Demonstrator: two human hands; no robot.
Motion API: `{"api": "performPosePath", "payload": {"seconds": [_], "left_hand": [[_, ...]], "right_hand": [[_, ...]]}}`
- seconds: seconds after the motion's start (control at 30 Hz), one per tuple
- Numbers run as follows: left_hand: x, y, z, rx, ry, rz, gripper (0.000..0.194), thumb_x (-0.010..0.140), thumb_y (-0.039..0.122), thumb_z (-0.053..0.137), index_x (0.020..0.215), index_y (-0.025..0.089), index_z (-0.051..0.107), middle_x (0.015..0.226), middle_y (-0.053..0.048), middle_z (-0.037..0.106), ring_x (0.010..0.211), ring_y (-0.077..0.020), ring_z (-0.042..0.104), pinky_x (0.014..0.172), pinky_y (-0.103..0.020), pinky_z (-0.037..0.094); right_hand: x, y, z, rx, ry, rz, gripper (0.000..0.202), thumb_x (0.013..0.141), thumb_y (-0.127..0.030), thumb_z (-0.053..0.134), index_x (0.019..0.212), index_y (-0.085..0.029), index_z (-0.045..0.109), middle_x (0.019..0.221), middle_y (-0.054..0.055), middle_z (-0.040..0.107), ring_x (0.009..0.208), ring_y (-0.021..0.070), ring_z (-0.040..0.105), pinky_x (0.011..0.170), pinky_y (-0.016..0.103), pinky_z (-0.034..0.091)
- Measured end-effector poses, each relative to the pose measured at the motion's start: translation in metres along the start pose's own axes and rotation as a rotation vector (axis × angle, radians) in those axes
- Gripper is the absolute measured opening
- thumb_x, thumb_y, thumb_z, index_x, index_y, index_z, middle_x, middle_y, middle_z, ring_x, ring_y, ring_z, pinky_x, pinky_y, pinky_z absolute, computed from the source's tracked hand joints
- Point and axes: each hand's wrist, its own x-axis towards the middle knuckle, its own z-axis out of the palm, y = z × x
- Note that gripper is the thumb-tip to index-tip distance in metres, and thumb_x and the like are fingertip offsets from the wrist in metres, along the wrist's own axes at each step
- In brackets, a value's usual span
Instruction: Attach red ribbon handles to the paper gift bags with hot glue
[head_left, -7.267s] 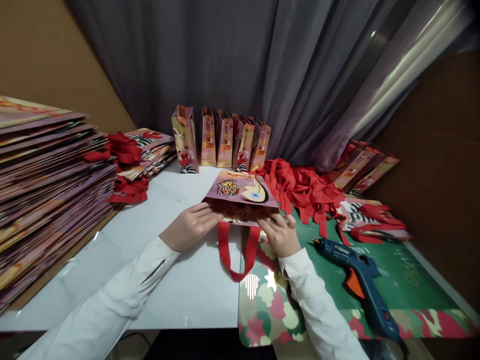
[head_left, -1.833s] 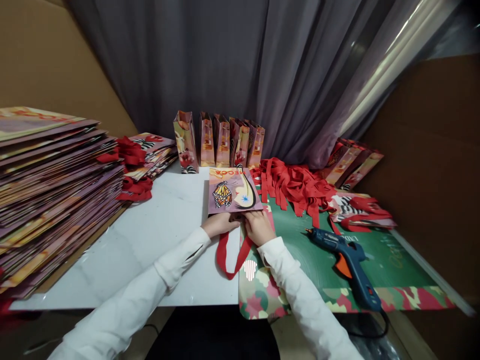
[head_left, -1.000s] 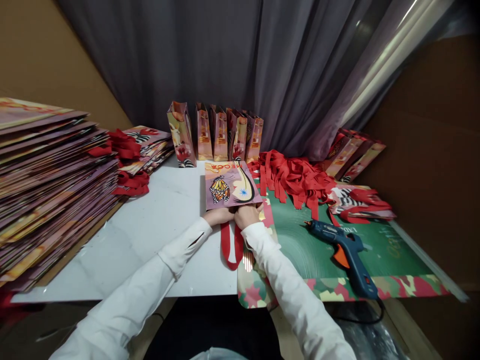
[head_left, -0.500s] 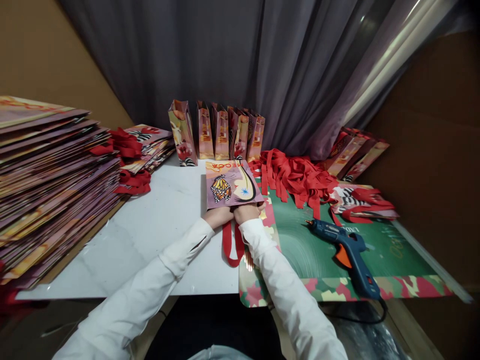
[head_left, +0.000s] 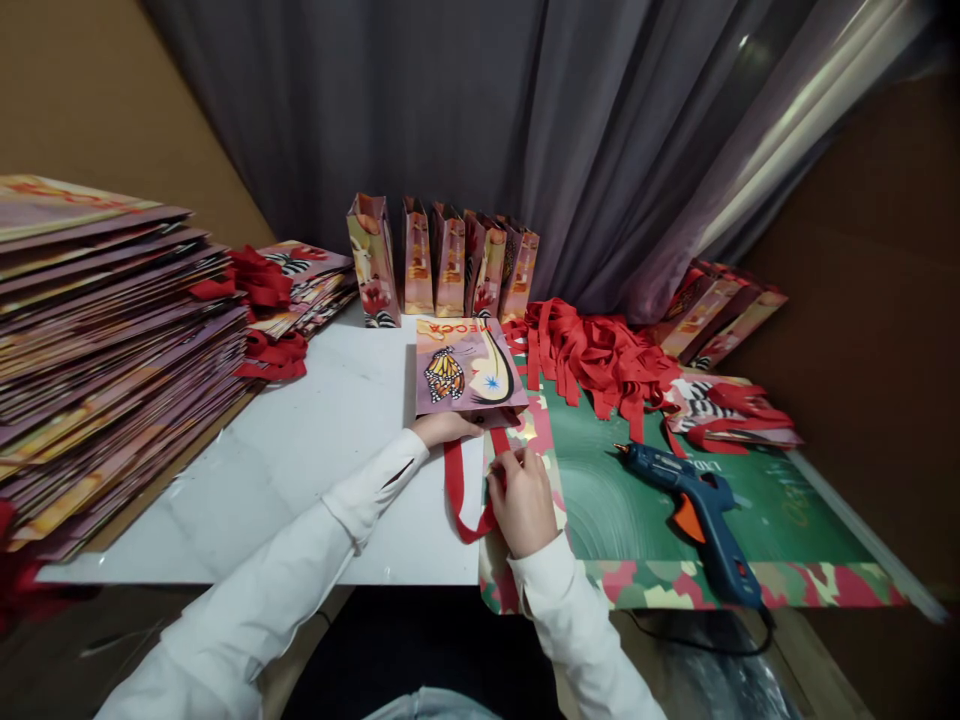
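Note:
A printed paper gift bag (head_left: pixel 469 370) with a butterfly and red lettering lies flat on the table, its mouth facing me. My left hand (head_left: pixel 448 429) is at that mouth, gripping its edge; some fingertips are hidden under the bag's upper panel. From the mouth hangs a red ribbon handle (head_left: pixel 455 490) in a loop towards me. My right hand (head_left: pixel 523 503) is below the bag, fingers curled and pinched on the right side of this loop. To its right, a blue glue gun (head_left: pixel 701 515) with an orange trigger lies on a green mat (head_left: pixel 600 510).
A tall stack of flat printed bags (head_left: pixel 112 380) fills the left side. Several upright bags (head_left: pixel 448 262) line the back by the curtain (head_left: pixel 360 100). Red ribbons (head_left: pixel 596 350) are heaped behind the mat. More bags (head_left: pixel 716 310) stand at the right.
My right hand has come out from the bag's mouth and moved down and right onto the ribbon handle. My left hand stays at the mouth. The view has shifted slightly.

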Motion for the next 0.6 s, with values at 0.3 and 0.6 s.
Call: {"api": "performPosePath", "payload": {"seconds": [0.3, 0.6], "left_hand": [[-0.024, 0.026, -0.001, 0.302, 0.079, -0.048, 0.038, 0.083, 0.036, 0.057, 0.116, 0.02, 0.066, 0.114, -0.01, 0.07, 0.109, -0.0299, 0.063, 0.092, -0.036, 0.05], [-0.039, 0.039, -0.006, 0.442, 0.123, 0.047, 0.045, 0.091, 0.022, 0.04, 0.133, 0.027, 0.056, 0.14, -0.003, 0.054, 0.13, -0.025, 0.048, 0.109, -0.036, 0.038]], "right_hand": [[-0.009, -0.007, -0.008, -0.271, 0.052, 0.069, 0.035, 0.084, -0.001, 0.043, 0.109, -0.015, 0.063, 0.095, 0.011, 0.063, 0.09, 0.0249, 0.056, 0.081, 0.035, 0.043], [-0.012, -0.021, -0.02, -0.396, -0.066, 0.085, 0.026, 0.083, 0.001, 0.046, 0.086, -0.011, 0.069, 0.088, 0.013, 0.066, 0.087, 0.026, 0.059, 0.078, 0.035, 0.043]]}}
